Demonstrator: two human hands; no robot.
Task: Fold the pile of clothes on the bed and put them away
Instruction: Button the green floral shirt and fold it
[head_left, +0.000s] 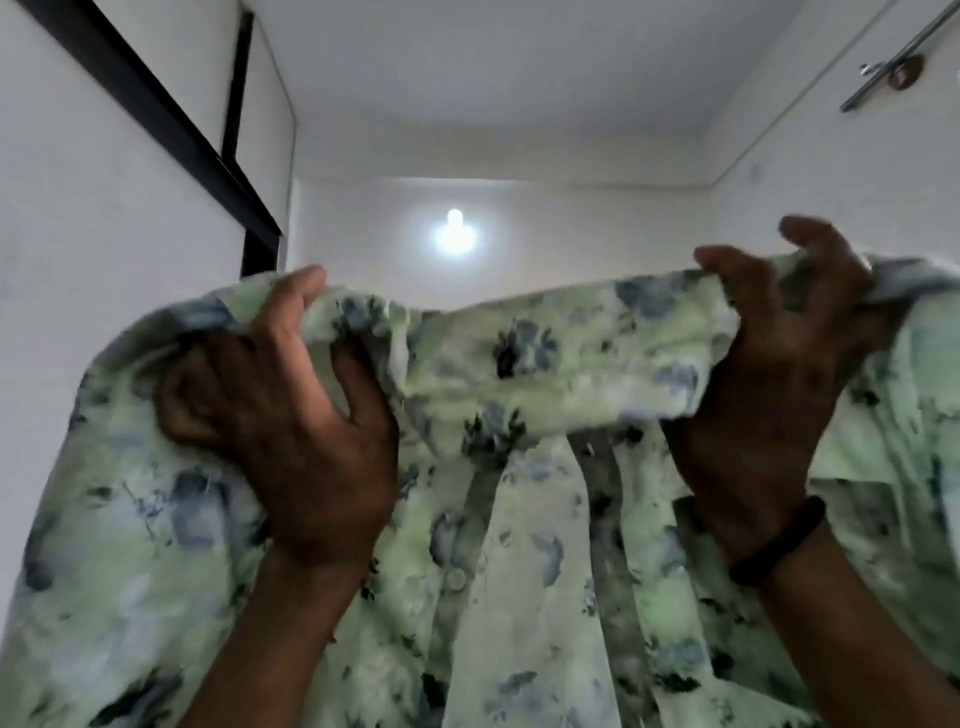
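A pale green shirt (535, 374) with blue and black flower prints hangs spread in front of me, held up high toward the ceiling. Its collar runs between my hands and a button shows on the front placket below. My left hand (291, 415) grips the shirt's top edge on the left shoulder. My right hand (774, 374), with a dark band on its wrist, grips the top edge on the right shoulder. The shirt fills the lower part of the view and hides the bed and the pile of clothes.
A lit bulb (455, 234) shines on the far wall. A white cupboard with black trim (156, 104) stands on the left. At the upper right a metal rod with a bracket (893, 73) is fixed to the wall.
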